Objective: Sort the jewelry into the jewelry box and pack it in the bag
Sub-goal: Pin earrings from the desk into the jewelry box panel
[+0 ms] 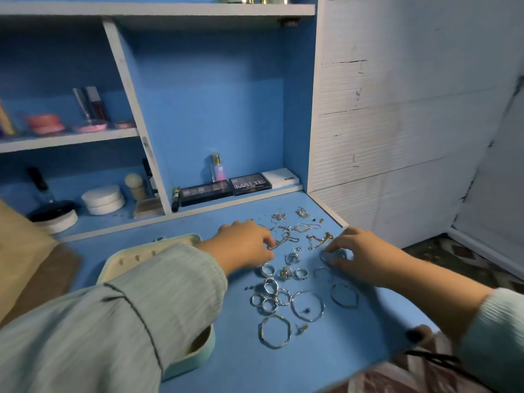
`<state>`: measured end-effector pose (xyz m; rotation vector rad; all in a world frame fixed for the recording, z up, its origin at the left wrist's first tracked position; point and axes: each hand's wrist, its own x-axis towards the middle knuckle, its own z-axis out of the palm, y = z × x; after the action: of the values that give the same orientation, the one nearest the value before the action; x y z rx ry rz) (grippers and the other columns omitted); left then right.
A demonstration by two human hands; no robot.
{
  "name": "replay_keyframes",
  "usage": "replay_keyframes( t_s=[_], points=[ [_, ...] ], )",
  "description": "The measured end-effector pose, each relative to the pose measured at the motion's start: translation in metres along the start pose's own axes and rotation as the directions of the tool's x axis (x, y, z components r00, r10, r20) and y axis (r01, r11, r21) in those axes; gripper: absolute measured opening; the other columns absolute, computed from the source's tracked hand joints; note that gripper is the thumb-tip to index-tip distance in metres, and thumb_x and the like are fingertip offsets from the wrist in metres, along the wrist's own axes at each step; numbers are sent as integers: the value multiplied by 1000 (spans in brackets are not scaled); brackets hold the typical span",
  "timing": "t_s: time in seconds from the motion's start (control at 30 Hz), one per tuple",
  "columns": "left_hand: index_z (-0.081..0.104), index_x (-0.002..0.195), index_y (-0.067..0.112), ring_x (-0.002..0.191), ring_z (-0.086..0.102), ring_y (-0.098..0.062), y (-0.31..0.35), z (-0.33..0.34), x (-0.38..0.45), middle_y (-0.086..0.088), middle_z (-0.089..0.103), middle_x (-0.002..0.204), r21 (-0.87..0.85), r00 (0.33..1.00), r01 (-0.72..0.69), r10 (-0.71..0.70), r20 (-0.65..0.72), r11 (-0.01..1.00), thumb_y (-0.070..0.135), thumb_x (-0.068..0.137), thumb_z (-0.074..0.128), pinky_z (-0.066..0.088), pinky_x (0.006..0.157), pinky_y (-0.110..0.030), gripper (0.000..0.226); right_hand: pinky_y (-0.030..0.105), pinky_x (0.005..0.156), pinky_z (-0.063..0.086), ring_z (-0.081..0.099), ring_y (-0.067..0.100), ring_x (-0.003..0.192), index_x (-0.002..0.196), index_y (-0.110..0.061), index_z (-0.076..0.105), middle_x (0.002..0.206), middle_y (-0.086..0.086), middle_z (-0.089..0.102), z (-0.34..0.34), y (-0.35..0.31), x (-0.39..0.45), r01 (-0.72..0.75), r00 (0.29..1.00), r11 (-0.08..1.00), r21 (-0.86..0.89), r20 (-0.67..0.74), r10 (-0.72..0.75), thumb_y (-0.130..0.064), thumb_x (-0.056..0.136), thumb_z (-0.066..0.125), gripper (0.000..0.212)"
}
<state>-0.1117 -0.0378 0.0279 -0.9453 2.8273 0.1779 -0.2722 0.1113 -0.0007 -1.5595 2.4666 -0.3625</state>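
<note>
While over the tabletop's (232, 364) middle, left hand (243, 245) pinching a chain (280, 241), right hand (365, 256) curled round a bangle (330, 255). Rings (269, 296) lying near the front edge, box (153, 259) by the left edge.

A blue worktop (221, 361) is fronted by a blue shelf unit (215, 114) with white-edged shelves. Right of the unit, a white ribbed wall (402, 109) is seen, scuffed and cracked. Below that wall, a patterned floor (433, 251) is glimpsed. Everything is dimly and evenly lit.
</note>
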Motion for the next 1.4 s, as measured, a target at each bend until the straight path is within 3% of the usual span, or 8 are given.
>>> replay_keyframes(
  t_s=[0.13, 0.3, 0.53, 0.73, 1.03, 1.23, 1.4],
  points=[
    [53, 123, 37, 120, 46, -19, -3, 3, 16, 6, 50, 130, -38, 999, 11, -13, -37, 999, 42, 92, 51, 35, 101, -37, 32, 24, 92, 40, 45, 9, 105, 113, -31, 63, 105, -12, 43, 4, 7, 10, 81, 996, 996, -26, 39, -80, -31, 90, 53, 24],
    [52, 125, 36, 118, 48, -20, -3, 0, 41, 6, 51, 131, -88, 999, 22, -26, -45, 996, 42, 93, 47, 38, 102, -40, 33, 28, 84, 46, 50, 8, 90, 99, -27, 67, 97, -11, 49, -4, 7, 24, 120, 990, 991, -65, 82, -115, -36, 87, 56, 19],
    [49, 130, 36, 123, 45, -21, 4, 0, 73, 5, 47, 136, -74, 999, -29, 27, -26, 997, 40, 94, 48, 38, 103, -40, 36, 29, 78, 49, 58, 16, 89, 97, -20, 68, 94, -6, 57, -18, 8, 58, 54, 997, 998, 14, -49, -53, -24, 89, 55, 16],
    [60, 119, 36, 119, 49, -19, 7, 8, 92, 8, 54, 129, -7, 992, -88, 87, -96, 996, 38, 94, 49, 34, 102, -37, 27, 24, 76, 38, 49, 15, 90, 110, -20, 63, 103, -3, 49, -15, 19, 87, 22, 998, 1000, -16, -61, -23, -26, 91, 52, 23],
    [67, 101, 33, 107, 53, -10, 2, 12, 106, 15, 63, 109, -51, 976, -80, 67, -209, 995, 33, 93, 52, 29, 95, -29, 18, 26, 87, 44, 54, 20, 108, 119, -18, 60, 122, 1, 58, -13, 35, 110, -70, 997, 997, -12, -19, 69, -10, 91, 45, 33],
    [68, 100, 34, 109, 50, -9, 2, 13, 107, 17, 62, 110, -31, 978, -60, 52, -203, 998, 35, 93, 52, 28, 98, -31, 17, 30, 94, 43, 51, 21, 113, 124, -22, 58, 125, -1, 54, -12, 35, 110, 10, 999, 994, -105, 33, -7, -14, 94, 44, 34],
    [69, 99, 33, 111, 49, -7, 1, 12, 103, 19, 62, 111, -36, 981, -57, 49, -187, 998, 35, 92, 54, 27, 101, -32, 16, 28, 93, 40, 49, 20, 113, 124, -26, 58, 125, -2, 49, -12, 37, 101, 75, 996, 995, -65, 46, -72, -12, 93, 41, 38]
  ],
)
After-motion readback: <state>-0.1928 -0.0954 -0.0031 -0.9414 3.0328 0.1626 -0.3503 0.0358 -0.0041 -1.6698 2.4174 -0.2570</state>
